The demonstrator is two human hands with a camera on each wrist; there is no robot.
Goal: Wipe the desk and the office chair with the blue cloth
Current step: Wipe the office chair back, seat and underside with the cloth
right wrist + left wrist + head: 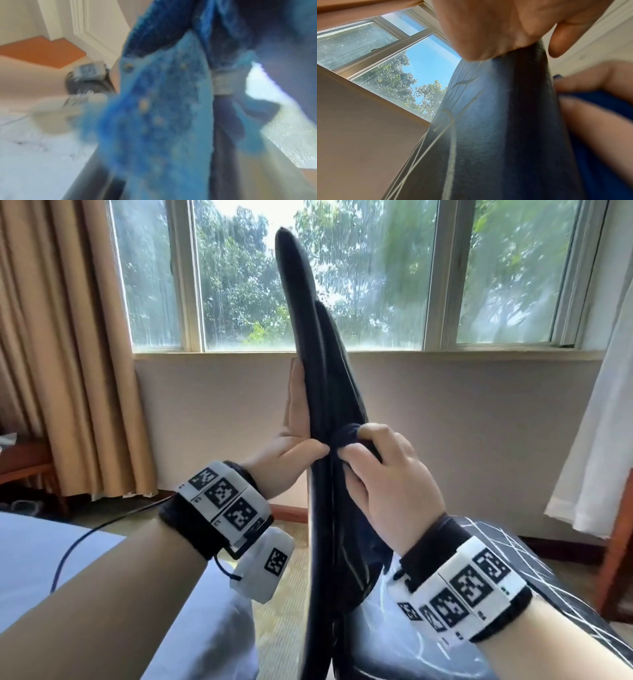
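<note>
A person works the edge of an office chair's backrest [318, 392], seen edge-on before a window [376, 278]. Left hand [294, 436] lies flat, fingers straight, against the backrest's far side w/ thumb at the edge; right hand [383, 470] has its grip curled round the blue cloth [154, 108], bunched on the near side. In the head view the cloth reads almost black against the chair, prob. from backlight.

Risks, as judged: the bunched cloth could slip from the fingers, or the chair could swivel under uneven pressure since only the left palm braces it.

No desk is in view. Room: tan curtain [61, 344] at left, white curtain [603, 440] at right, beige wall under the sill, carpeted floor [284, 611].
</note>
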